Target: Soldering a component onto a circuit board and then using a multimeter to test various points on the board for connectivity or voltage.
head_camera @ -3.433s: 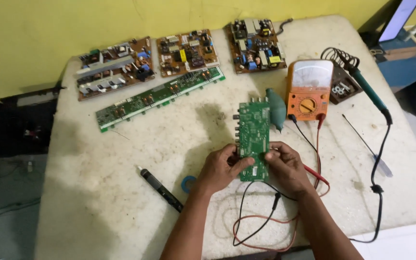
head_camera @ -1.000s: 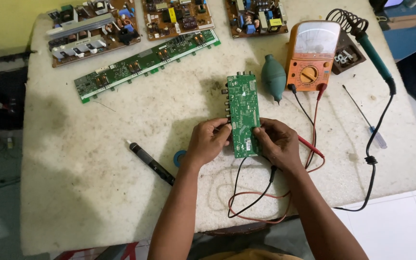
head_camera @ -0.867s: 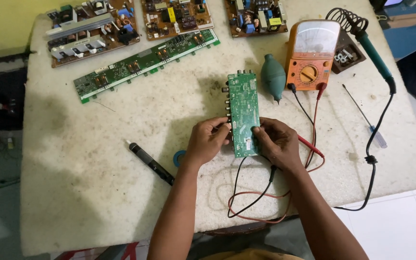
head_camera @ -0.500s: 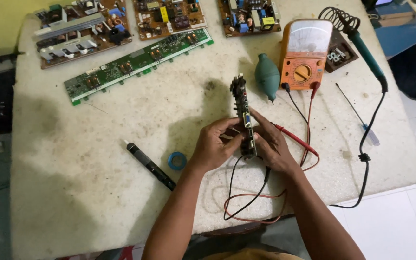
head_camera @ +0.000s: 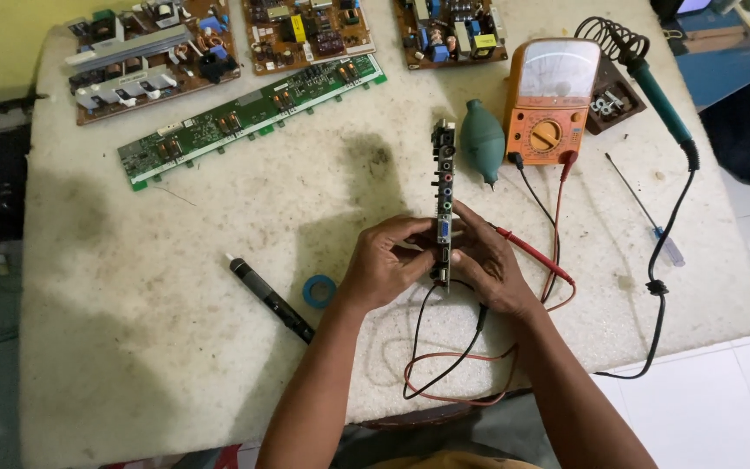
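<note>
Stained white bench: a green circuit board is clasped edge-up by left hand and right hand, exposing its connector row for viewing.

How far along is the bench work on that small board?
Done: multimeter is out, leads plugged in, red probe lying on the table. In hand: left hand and right hand hold the small circuit board on edge, connectors up. Left: no probe touches it; soldering iron sits in its stand.
</note>
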